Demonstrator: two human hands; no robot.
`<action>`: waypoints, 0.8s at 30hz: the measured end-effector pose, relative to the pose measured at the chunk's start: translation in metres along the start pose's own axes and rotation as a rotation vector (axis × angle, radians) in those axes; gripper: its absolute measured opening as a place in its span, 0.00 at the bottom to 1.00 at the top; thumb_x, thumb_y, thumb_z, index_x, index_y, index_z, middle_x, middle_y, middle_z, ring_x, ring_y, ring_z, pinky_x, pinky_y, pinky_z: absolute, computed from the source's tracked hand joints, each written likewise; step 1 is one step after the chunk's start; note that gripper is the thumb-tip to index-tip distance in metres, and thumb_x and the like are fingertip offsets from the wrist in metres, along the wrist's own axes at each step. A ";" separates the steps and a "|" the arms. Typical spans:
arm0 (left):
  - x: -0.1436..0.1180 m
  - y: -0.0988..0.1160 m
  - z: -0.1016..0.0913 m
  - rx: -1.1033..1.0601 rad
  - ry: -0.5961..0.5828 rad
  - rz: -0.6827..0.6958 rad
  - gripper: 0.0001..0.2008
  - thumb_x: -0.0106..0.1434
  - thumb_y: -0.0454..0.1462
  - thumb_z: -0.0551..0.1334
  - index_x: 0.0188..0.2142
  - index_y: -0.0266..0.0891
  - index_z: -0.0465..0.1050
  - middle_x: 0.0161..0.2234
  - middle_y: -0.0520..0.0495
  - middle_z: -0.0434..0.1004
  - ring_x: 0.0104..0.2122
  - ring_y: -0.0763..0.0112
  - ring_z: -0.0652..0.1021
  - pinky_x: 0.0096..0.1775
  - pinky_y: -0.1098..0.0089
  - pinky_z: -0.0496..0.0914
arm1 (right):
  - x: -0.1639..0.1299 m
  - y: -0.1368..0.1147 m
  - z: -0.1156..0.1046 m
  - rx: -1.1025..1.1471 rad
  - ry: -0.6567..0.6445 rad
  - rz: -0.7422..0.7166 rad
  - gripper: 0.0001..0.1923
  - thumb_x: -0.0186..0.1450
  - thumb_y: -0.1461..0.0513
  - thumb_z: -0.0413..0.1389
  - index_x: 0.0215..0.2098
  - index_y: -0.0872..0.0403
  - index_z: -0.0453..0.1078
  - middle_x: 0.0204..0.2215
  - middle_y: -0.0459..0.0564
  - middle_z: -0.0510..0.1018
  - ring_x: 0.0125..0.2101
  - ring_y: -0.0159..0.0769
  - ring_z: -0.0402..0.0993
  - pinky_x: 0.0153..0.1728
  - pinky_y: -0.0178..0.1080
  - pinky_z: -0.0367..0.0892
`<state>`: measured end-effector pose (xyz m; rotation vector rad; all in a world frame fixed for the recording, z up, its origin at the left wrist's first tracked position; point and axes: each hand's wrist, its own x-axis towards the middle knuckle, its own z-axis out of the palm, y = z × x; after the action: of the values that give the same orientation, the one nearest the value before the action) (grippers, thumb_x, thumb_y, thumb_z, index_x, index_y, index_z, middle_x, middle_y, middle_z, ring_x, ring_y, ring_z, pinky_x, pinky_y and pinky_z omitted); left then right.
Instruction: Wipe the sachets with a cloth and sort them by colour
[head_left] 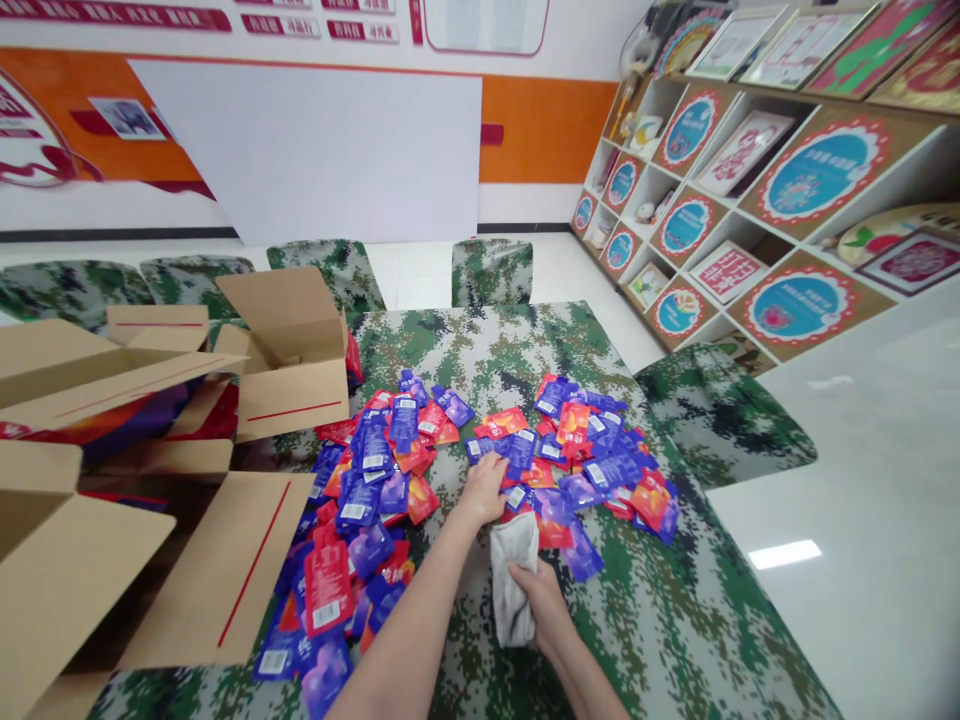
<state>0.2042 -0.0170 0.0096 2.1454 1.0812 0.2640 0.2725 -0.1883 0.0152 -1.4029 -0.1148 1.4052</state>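
- Open cardboard boxes (285,370) at left edge of camouflage table (675,640), flaps up; more packets partly visible inside.
- Loose heap of purple and red sachets (375,470) spreads from the boxes across mid-table.
- Left hand (484,488) reaches into the heap, fingers curled down onto 1 sachet; a closed grip cannot be told.
- Right hand (541,598) closed around a white cloth pouch (514,580), mouth toward the heap.
- Sachets look light, thin, glossy, likely slippery; pinch at a flat sealed edge.
- Pouch soft, limp; hold by its rim.
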 end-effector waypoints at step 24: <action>-0.092 -0.025 -0.002 -0.456 0.185 -0.402 0.11 0.63 0.39 0.53 0.39 0.37 0.70 0.33 0.47 0.76 0.35 0.65 0.77 0.37 0.67 0.71 | 0.002 -0.019 -0.008 0.004 0.001 -0.137 0.20 0.45 0.58 0.64 0.36 0.57 0.73 0.29 0.53 0.80 0.31 0.45 0.76 0.36 0.43 0.69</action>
<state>0.1293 -0.0768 0.0057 1.4897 1.3773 0.4741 0.2909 -0.1841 0.0251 -1.3661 -0.2037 1.2907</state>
